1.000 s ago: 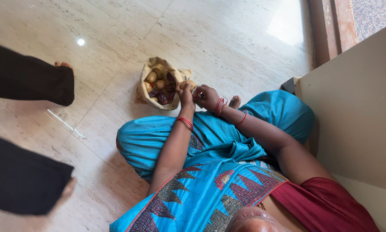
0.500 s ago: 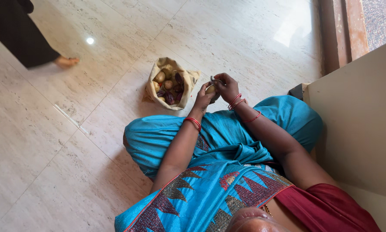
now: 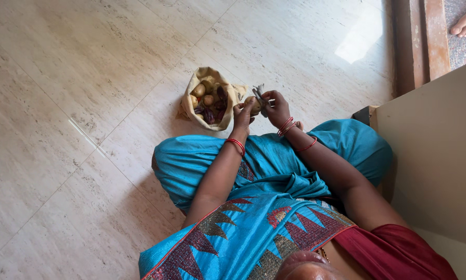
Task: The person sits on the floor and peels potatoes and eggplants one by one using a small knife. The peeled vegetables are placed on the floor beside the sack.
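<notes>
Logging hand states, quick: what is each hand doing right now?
Left hand: closed on a potato.
Right hand: closed on a small metal tool, likely a peeler, at the potato.

Turquoise sari (image 3: 274, 166), triangle-patterned border, maroon blouse (image 3: 393, 251), red bangles (image 3: 236, 146)

The sari (image 3: 274, 171) is bright turquoise with a border (image 3: 233, 238) of maroon and olive triangles, over a dark red blouse (image 3: 399, 254). Red bangles (image 3: 236, 146) circle the wrists. The cloth bag (image 3: 191, 101) is beige, holding tan potatoes (image 3: 199, 91) and purple vegetables (image 3: 210, 115). The floor (image 3: 87, 103) is cream marble, faintly veined.
</notes>
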